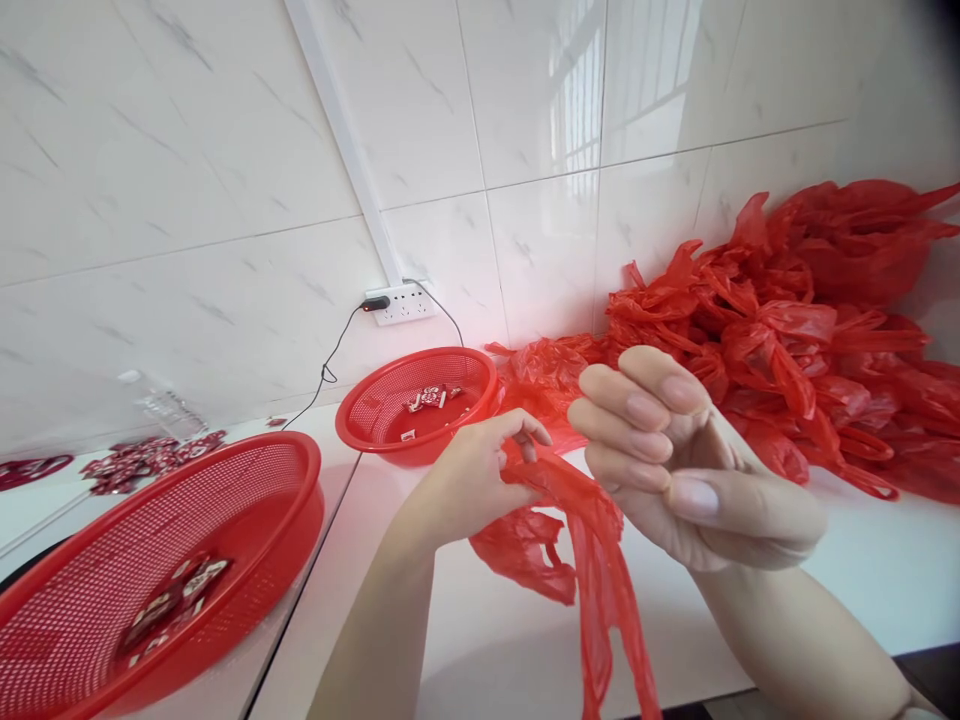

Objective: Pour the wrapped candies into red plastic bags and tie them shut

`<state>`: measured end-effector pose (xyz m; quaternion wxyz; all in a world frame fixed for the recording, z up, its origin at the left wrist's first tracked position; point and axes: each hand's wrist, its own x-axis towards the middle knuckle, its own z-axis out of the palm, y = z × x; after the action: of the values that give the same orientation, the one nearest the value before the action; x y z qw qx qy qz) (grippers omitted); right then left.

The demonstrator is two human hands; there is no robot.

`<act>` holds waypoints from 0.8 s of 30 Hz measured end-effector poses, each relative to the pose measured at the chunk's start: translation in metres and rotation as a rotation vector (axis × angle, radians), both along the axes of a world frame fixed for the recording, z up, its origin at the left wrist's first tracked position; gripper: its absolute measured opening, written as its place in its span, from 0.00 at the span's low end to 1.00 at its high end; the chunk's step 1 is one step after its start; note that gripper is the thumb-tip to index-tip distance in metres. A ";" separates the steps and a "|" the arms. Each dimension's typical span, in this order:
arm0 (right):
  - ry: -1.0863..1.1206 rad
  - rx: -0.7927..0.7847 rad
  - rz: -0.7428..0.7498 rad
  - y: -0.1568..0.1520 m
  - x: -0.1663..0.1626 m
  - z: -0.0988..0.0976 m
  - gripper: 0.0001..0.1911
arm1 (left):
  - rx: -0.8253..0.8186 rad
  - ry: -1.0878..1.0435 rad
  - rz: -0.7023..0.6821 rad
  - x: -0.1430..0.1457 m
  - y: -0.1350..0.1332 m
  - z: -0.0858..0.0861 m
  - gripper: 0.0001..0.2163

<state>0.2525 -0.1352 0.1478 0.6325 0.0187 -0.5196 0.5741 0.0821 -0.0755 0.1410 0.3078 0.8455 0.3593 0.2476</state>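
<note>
My left hand (480,480) reaches over the white table with its thumb and fingers closed round the top of a thin red plastic bag (600,560). The bag hangs crumpled from it, its loops drooping toward the table's front edge. Close to the camera, my right hand (690,470) is raised to the right of the bag. Its fingers are curled and the thumb tip rests by them; nothing shows in its grasp. Behind it lies a large heap of similar red plastic bags (780,330).
A red mesh basket (292,450) at left and another red basket (480,370) by the wall hold small wrapped packets. More packets (142,462) lie near a clear plastic bottle (171,408). A power strip (405,304) with a plugged-in cable is on the tiled wall (225,160).
</note>
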 end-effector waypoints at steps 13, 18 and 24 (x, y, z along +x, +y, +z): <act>0.006 0.081 0.033 0.005 -0.012 -0.008 0.14 | -0.089 -0.527 -0.261 0.007 -0.034 -0.004 0.04; 0.004 0.135 0.037 0.006 -0.018 -0.013 0.13 | -0.028 -0.544 -0.241 0.005 -0.033 -0.004 0.03; -0.014 0.146 -0.043 0.007 -0.018 -0.015 0.13 | -0.020 -0.555 -0.282 0.002 -0.028 -0.006 0.01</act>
<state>0.2340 -0.1279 0.1329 0.6381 0.0496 -0.5645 0.5212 0.0841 -0.1032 0.1352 0.4338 0.7841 0.1431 0.4202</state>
